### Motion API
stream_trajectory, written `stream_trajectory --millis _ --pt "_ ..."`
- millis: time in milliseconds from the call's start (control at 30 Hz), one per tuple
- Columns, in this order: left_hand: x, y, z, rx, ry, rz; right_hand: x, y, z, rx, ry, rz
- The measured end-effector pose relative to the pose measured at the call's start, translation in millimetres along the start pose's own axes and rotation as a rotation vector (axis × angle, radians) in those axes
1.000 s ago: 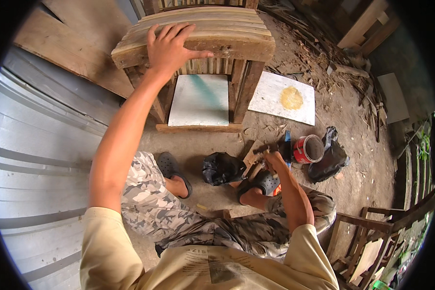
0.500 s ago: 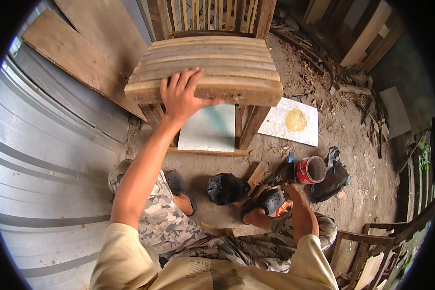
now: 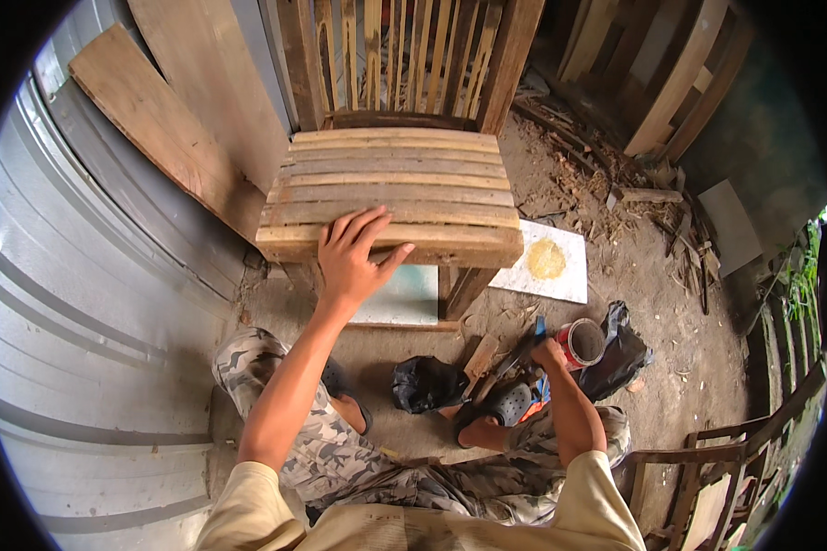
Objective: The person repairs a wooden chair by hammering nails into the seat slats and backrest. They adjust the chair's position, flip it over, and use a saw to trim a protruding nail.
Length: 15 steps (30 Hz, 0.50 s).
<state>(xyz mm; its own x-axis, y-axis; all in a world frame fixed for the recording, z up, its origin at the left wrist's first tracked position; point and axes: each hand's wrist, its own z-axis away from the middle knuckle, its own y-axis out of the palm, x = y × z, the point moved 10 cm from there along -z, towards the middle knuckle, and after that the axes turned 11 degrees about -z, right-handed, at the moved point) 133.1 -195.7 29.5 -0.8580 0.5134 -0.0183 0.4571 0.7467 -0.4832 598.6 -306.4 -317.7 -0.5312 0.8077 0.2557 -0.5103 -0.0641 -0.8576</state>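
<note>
A wooden chair with a slatted seat (image 3: 395, 195) stands in front of me. My left hand (image 3: 356, 246) rests on the seat's front edge, fingers spread over the slats and thumb out to the side. Down at the right, my right hand (image 3: 549, 353) is closed beside a red paint can (image 3: 583, 343); what its fingers grip is hidden. Close to it a dark tool with a blue end (image 3: 539, 327) lies on the ground. A black plastic bag (image 3: 619, 354) lies right of the can, and another black bundle (image 3: 426, 384) sits between my feet.
A white board with a yellow patch (image 3: 548, 261) lies right of the chair. Corrugated metal sheeting (image 3: 92, 340) and leaning planks (image 3: 161, 129) line the left. Wood scraps (image 3: 648, 195) litter the floor at the back right. A wooden frame (image 3: 694, 455) stands at the lower right.
The view has tilted up, so the chair appears lower. My left hand stays on the seat's front edge. My right hand has moved toward the paint can.
</note>
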Motion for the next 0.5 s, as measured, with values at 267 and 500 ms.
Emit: stream_trajectory --millis 267,500 --pt "103.3 -61.2 2.6 -0.317 -0.511 -0.035 164.0 -128.7 26.7 0.111 -0.484 -0.737" --pt "244.1 44.8 95.5 0.032 -1.534 1.082 254.1 -163.3 143.3 0.455 -0.586 -1.235"
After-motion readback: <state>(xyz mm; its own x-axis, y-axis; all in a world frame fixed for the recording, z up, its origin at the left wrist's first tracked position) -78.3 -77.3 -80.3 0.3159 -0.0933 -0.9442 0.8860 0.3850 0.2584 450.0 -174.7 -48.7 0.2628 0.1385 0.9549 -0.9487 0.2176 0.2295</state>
